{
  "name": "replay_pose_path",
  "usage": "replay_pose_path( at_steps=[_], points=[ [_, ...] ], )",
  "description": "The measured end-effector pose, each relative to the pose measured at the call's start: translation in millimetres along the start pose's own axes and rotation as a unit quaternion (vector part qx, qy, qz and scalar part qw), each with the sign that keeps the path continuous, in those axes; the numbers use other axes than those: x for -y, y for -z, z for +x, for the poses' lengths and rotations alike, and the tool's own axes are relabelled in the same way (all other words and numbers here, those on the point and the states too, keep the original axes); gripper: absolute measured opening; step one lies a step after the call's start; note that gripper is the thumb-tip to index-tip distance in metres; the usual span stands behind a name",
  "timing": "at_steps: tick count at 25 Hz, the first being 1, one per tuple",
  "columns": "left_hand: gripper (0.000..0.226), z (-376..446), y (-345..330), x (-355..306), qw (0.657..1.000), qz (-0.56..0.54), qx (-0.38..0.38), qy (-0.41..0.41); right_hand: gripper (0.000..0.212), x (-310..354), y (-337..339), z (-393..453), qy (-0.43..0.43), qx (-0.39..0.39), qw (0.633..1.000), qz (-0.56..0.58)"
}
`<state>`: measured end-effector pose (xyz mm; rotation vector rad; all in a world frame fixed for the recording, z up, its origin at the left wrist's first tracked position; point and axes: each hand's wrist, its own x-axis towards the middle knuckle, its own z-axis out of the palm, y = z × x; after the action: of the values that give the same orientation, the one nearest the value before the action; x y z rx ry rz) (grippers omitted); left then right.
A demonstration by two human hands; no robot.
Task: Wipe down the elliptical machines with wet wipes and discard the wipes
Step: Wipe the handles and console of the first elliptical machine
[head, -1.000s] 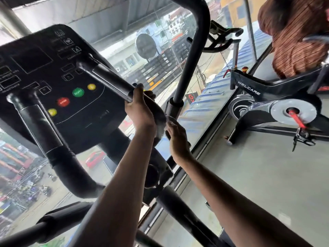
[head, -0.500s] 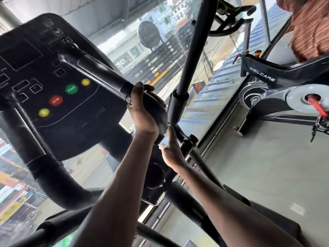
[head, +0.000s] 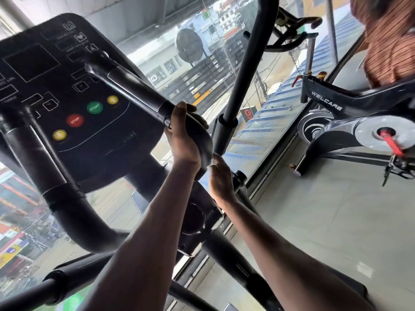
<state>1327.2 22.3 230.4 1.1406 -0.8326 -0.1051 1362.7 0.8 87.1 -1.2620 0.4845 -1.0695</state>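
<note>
the elliptical's black console [head: 67,90] fills the upper left, with a red stop button [head: 75,120], a green start button [head: 94,107] and two yellow buttons, one [head: 59,135] below and left of stop, the other [head: 112,100] up and right of start. from the console's right side a black fixed handlebar [head: 134,93] slants down and to the right, and the left hand [head: 183,140] grips its rounded grip end, fingers curled round the far side of the bar and the thumb side toward the camera. just below and right of that grip, the right hand [head: 221,180] is raised with its fingers pointing up toward the underside of the grip; a small pale scrap of wet wipe [head: 213,162] shows at its fingertips, touching the grip, but how the fingers hold it cannot be made out. right of the console, just past both hands, a tall black moving arm pole [head: 244,70] rises out of a thicker sleeve. left of the console's lower edge a second thick black handlebar [head: 45,171] curves downward. far to the right of the console, by the window glass, stands a black spin bike [head: 350,122] marked welcare, with a red pedal crank [head: 390,142], on a grey floor [head: 325,221]. a person in a brown striped top [head: 390,41] is at the upper right above the bike.
</note>
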Motion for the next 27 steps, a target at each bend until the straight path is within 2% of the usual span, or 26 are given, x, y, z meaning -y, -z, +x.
replay_pose_path(
  at_steps=[2,3,6,7,9,10,12,14,17,20,23,25,27],
  points=[
    [0.025,-4.7,-1.2,-5.6,1.000,0.012,-0.021,0.018,0.052,28.0,10.8,-8.6,0.067,-0.024,0.997,-0.014],
    [0.025,-8.3,-2.1,-10.9,0.999,0.022,-0.029,0.038,0.048,39.6,15.7,-11.7,0.088,-0.024,0.996,-0.012],
    [0.025,-18.3,-7.8,-25.9,0.993,0.006,-0.019,0.112,0.034,86.3,31.6,-18.7,0.085,-0.019,0.994,0.066],
    [0.021,-21.4,-7.2,-29.4,0.991,-0.014,-0.012,0.134,0.038,105.1,35.1,-20.6,0.115,-0.019,0.992,0.048],
    [0.016,-21.1,-2.0,-35.0,0.987,-0.047,-0.003,0.155,0.042,136.3,37.6,-24.2,0.232,-0.017,0.972,-0.045],
    [0.020,-17.8,-0.2,-39.9,0.986,-0.068,0.000,0.153,0.041,144.7,37.2,-23.6,0.288,-0.015,0.953,-0.093],
    [0.046,-6.2,4.1,-52.0,0.979,-0.120,0.009,0.166,0.039,151.1,34.0,-20.8,0.370,-0.013,0.915,-0.162],
    [0.063,6.0,6.4,-66.4,0.967,-0.168,0.003,0.190,0.040,161.0,31.6,-14.3,0.374,-0.017,0.906,-0.199],
    [0.065,13.7,10.9,-88.6,0.965,-0.210,-0.024,0.157,0.041,202.7,7.7,3.0,0.353,0.002,0.897,-0.266],
    [0.077,24.1,24.0,-101.5,0.962,-0.231,-0.037,0.141,0.048,240.4,-27.9,16.2,0.370,0.095,0.862,-0.335],
    [0.094,35.1,44.5,-114.7,0.961,-0.221,-0.045,0.161,0.060,250.9,-38.8,29.3,0.306,0.169,0.845,-0.405],
    [0.097,33.4,52.7,-121.8,0.962,-0.189,-0.048,0.189,0.057,259.1,-46.1,34.0,0.271,0.156,0.851,-0.423],
    [0.092,32.3,54.8,-121.6,0.962,-0.186,-0.056,0.193,0.060,264.7,-56.2,31.3,0.280,0.127,0.851,-0.426]
  ],
)
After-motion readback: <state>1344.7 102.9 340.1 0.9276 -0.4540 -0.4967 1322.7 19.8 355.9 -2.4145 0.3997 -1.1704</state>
